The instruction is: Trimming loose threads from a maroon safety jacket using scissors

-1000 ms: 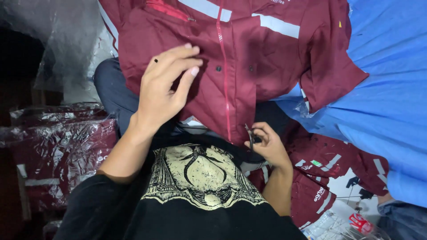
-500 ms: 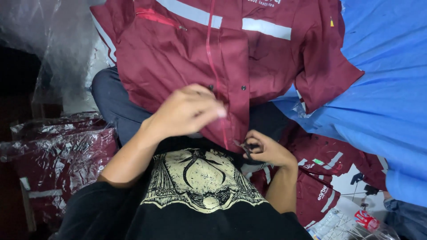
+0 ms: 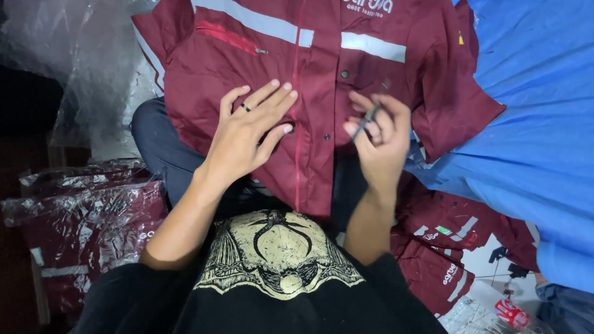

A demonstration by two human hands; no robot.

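A maroon work jacket (image 3: 309, 68) with grey reflective stripes lies spread over my lap, front side up, its snap placket running down the middle. My left hand (image 3: 250, 130), a dark ring on one finger, presses flat on the cloth just left of the placket, fingers apart. My right hand (image 3: 378, 133) hovers over the jacket right of the placket and pinches a small dark metal snipper (image 3: 369, 116) between thumb and fingers.
Blue cloth (image 3: 532, 136) covers the right side. More maroon jackets (image 3: 455, 247) lie folded at the lower right. Bagged maroon jackets in clear plastic (image 3: 86, 229) are stacked at the left. Crumpled plastic sheeting (image 3: 80, 68) fills the upper left.
My right hand rose from beside my lap up onto the jacket front with the snipper. My left hand flattened onto the cloth. The jacket shows more of its chest.
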